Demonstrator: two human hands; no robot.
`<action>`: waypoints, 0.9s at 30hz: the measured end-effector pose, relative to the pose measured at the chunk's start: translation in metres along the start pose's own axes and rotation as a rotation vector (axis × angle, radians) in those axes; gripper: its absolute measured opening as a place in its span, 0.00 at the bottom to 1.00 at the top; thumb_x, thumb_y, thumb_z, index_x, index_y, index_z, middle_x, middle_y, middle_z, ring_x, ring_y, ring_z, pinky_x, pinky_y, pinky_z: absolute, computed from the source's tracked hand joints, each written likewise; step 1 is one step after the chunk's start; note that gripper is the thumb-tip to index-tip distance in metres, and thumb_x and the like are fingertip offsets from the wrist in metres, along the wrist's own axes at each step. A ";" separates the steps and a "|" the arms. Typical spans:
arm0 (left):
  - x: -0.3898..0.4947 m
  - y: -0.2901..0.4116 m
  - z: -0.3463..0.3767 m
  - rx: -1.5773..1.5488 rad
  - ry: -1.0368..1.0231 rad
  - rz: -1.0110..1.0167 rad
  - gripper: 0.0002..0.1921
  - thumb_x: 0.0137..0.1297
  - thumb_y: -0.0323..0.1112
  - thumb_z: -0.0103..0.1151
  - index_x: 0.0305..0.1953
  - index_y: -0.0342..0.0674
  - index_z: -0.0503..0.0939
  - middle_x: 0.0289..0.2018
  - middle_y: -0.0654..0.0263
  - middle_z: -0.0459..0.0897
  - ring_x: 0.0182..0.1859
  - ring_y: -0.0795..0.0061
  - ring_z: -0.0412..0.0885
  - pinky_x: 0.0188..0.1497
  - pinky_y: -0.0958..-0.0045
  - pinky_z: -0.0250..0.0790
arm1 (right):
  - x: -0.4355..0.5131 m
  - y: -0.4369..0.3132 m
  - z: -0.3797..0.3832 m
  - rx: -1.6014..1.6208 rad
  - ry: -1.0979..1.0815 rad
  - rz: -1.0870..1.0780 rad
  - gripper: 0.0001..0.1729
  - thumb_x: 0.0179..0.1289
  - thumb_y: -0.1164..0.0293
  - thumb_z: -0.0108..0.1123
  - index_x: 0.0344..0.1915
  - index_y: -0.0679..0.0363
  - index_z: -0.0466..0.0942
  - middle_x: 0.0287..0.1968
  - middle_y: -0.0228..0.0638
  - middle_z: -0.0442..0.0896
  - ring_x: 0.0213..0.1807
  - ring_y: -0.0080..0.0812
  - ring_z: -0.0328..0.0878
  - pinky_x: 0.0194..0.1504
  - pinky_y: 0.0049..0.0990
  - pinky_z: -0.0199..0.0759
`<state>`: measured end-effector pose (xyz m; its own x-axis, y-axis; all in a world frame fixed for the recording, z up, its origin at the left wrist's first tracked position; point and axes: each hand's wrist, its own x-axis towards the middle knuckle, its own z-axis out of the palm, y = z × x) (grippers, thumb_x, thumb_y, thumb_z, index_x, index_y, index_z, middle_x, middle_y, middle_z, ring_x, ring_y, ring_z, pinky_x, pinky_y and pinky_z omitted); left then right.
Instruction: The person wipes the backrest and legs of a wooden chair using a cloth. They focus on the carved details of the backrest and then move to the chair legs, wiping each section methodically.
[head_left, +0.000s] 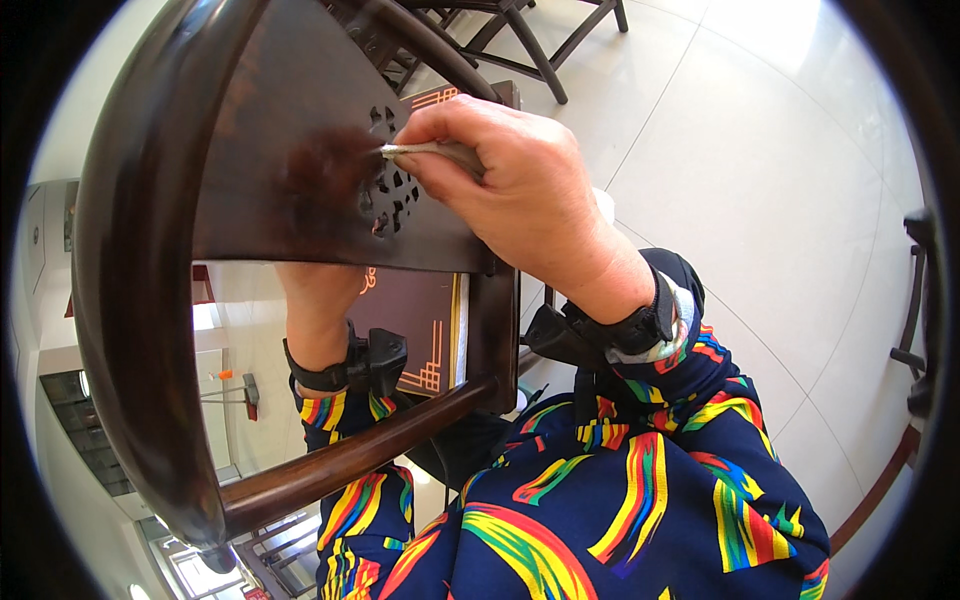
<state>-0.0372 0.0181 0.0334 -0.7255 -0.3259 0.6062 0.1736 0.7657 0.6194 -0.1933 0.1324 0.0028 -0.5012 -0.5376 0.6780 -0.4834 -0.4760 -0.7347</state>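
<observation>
A dark wooden chair (142, 247) with a curved top rail fills the left of the head view. Its back panel (255, 150) has a pierced carving (397, 180) and a reddish-brown patch beside it. My right hand (510, 165) pinches a folded pale cloth or pad (431, 150) between thumb and fingers, its tip at the edge of the carving. My left hand (319, 289) reaches behind the panel; only its wrist end shows, and the fingers are hidden, so what it touches cannot be told. Both wrists wear black straps.
A dark box or board with gold line patterns (412, 322) lies on the chair's seat. More dark wooden chair legs (540, 64) stand beyond, at the top. Pale floor tiles (720, 187) stretch to the right. A broom or dustpan (251, 397) shows through the chair's frame at the left.
</observation>
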 end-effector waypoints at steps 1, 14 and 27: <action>0.000 0.000 0.000 -0.162 -0.005 -0.026 0.21 0.65 0.24 0.51 0.60 0.33 0.68 0.56 0.59 0.73 0.56 0.67 0.73 0.59 0.69 0.65 | 0.000 0.000 0.000 0.004 -0.004 0.012 0.08 0.56 0.74 0.66 0.38 0.60 0.79 0.35 0.37 0.83 0.34 0.38 0.80 0.38 0.26 0.74; -0.008 -0.034 -0.031 -0.088 0.100 -0.242 0.19 0.71 0.39 0.48 0.58 0.34 0.69 0.57 0.59 0.73 0.59 0.67 0.70 0.61 0.67 0.62 | 0.001 -0.005 -0.018 -0.071 -0.070 -0.013 0.13 0.55 0.70 0.68 0.41 0.57 0.77 0.29 0.37 0.81 0.29 0.40 0.80 0.33 0.30 0.73; -0.001 -0.026 -0.019 0.415 -0.006 0.114 0.16 0.66 0.29 0.54 0.53 0.32 0.72 0.53 0.61 0.75 0.53 0.69 0.73 0.58 0.71 0.64 | -0.013 0.011 -0.034 -0.007 -0.094 0.144 0.09 0.66 0.66 0.58 0.41 0.60 0.78 0.23 0.28 0.75 0.25 0.21 0.69 0.28 0.22 0.64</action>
<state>-0.0282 -0.0121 0.0256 -0.7213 -0.2240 0.6554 -0.0287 0.9551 0.2948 -0.2162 0.1578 -0.0137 -0.4963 -0.6627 0.5608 -0.4170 -0.3846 -0.8235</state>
